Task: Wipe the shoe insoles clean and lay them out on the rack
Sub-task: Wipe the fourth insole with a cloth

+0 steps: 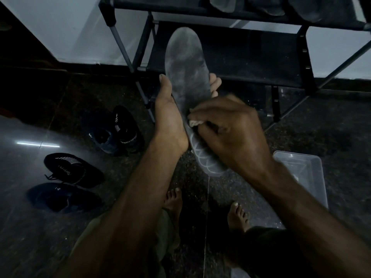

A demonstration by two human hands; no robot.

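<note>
Wiping step: left hand (170, 115) cradles a grey insole (185, 77) before the rack (261, 55), thumb and fingers curled round its edges. Right hand (230, 129) pinches a pale cloth (193, 123) against its middle. Next, probably wiping toward the dusty toe, dim light permitting.

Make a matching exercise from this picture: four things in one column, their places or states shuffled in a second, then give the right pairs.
Things:
1. insole
2. cloth
3. dark shoes
4. clear plastic tub

Places or states:
A. on the floor at the right
B. gripped by the left hand, toe end up
C. on the floor at the left
D. pressed to the insole by the right hand

Pairs: 1-B, 2-D, 3-C, 4-A
</note>
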